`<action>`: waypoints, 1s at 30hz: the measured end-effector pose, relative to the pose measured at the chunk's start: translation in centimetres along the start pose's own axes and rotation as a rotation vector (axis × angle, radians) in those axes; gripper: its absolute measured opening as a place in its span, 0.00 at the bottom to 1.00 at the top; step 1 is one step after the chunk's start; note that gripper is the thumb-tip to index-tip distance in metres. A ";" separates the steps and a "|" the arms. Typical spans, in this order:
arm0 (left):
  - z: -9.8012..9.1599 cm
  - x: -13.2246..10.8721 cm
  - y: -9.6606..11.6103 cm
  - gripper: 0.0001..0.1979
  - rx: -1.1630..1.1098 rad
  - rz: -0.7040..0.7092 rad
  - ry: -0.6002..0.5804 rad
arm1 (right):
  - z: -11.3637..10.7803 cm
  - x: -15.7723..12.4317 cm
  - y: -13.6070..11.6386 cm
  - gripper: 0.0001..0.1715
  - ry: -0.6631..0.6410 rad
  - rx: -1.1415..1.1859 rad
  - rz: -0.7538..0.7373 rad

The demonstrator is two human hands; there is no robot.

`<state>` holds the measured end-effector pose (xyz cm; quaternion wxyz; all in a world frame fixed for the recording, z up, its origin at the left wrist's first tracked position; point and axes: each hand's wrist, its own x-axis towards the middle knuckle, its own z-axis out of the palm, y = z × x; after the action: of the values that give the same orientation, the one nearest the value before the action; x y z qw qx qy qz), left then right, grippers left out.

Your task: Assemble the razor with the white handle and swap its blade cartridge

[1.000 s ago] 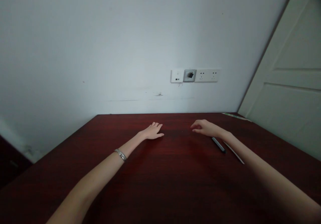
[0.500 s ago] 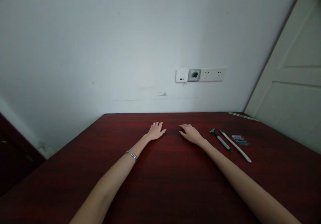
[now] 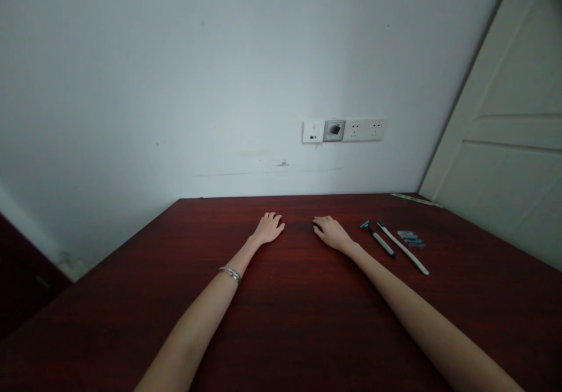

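Observation:
My left hand [image 3: 268,228] lies palm down on the dark red table [image 3: 281,322], fingers spread, holding nothing. A silver bracelet [image 3: 230,274] is round that wrist. To its right, my right hand [image 3: 331,232] rests on the table with thumb and fingers apart and nothing between them. The nearest object to it is a razor [image 3: 381,242] with a green head and grey handle. Beside the razor lies a long white toothbrush-like stick [image 3: 404,248] with a dark head. Farther right is a small clear packet [image 3: 411,239] with dark contents.
A flat, pale strip [image 3: 416,199] lies at the table's back right edge. Behind the table stands a white wall [image 3: 246,88] with a row of sockets [image 3: 363,130]. A pale panelled door [image 3: 513,123] is at the right.
The view has shifted slightly, so the razor, white stick, packet and sockets appear a little farther left. Both hands remain on the table in nearly the same pose.

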<state>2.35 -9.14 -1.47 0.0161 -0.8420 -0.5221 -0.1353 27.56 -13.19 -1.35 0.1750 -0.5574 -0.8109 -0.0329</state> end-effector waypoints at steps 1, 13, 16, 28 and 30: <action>0.0 0.0 0.0 0.26 -0.002 0.001 0.002 | 0.0 0.0 0.0 0.23 0.003 0.002 0.002; -0.2 -0.2 0.0 0.25 -0.025 0.007 0.016 | -0.1 0.0 -0.1 0.23 0.013 0.035 0.032; -0.3 -0.2 0.1 0.24 -0.027 0.006 0.018 | 0.0 0.0 -0.1 0.22 0.009 0.037 0.033; -1.1 -0.5 0.4 0.24 -0.036 0.006 0.014 | -6.3 -0.9 0.4 0.26 0.088 -0.006 0.164; -1.1 -0.6 0.3 0.24 -0.037 0.008 0.016 | -8.4 -1.3 1.4 0.21 0.111 -0.019 0.264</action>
<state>2.16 -9.99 -0.51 0.0050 -0.8430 -0.5161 -0.1516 31.34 -15.85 5.89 0.2172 -0.6581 -0.7193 -0.0483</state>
